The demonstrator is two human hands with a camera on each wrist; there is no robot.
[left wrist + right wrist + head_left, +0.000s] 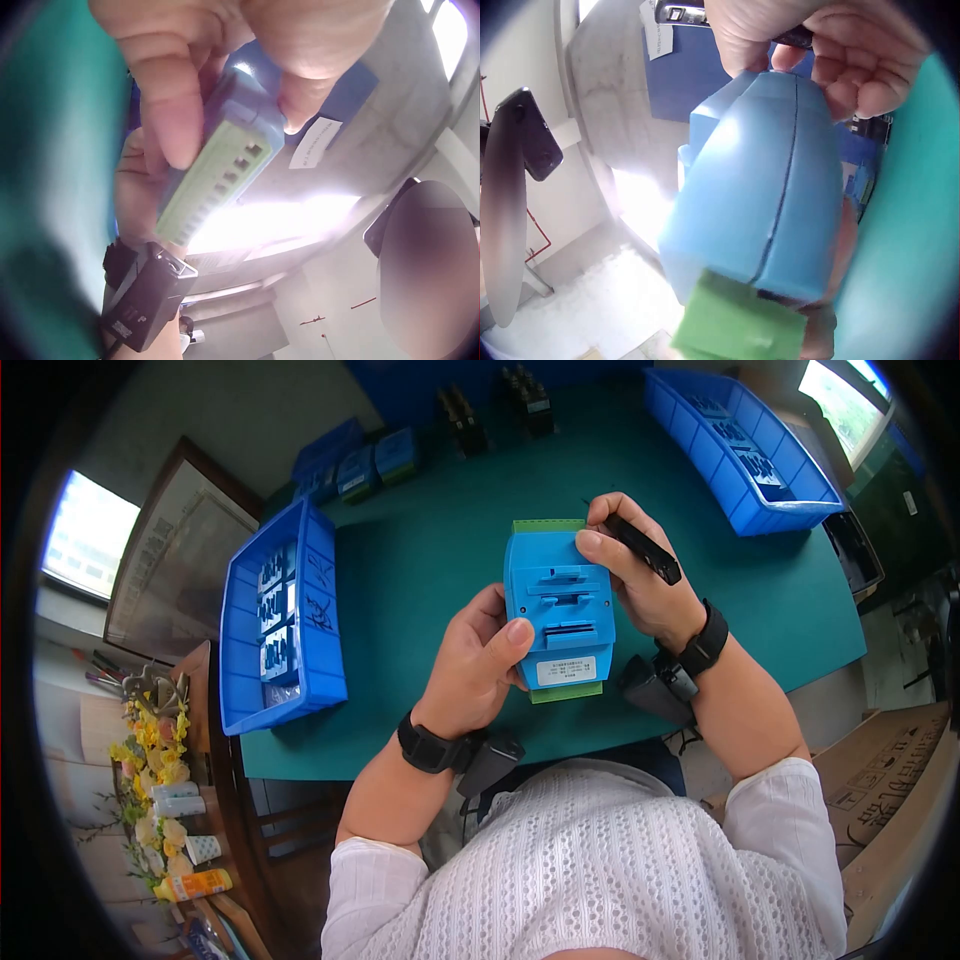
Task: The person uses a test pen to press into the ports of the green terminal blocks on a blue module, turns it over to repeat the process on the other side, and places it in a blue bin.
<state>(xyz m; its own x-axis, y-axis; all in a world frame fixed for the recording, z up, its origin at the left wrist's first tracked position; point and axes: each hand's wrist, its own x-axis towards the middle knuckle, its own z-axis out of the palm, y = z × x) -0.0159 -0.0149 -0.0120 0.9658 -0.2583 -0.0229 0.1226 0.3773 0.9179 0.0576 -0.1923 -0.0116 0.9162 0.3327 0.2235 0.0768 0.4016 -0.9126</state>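
Observation:
A blue electronics module point(558, 605) with green terminal strips at both ends is held over the table, its clip side and white label facing up. My left hand point(475, 660) grips its lower left side, thumb on the upper face and fingers beneath. With thumb and fingertips, my right hand point(645, 565) pinches the upper right corner. A slim black utility knife point(645, 548) is also tucked in that hand, lying across the fingers. The left wrist view shows a green terminal strip point(217, 180) with a row of square openings. A seam runs along the module's blue side point(780, 187).
On the green table point(420, 560), a blue bin point(325, 610) of modules stands left and another blue bin point(750, 510) stands far right. More blue modules point(375, 460) lie at the back left, beside dark upright devices point(460, 420). Yellow flowers point(155, 760) stand off the left edge.

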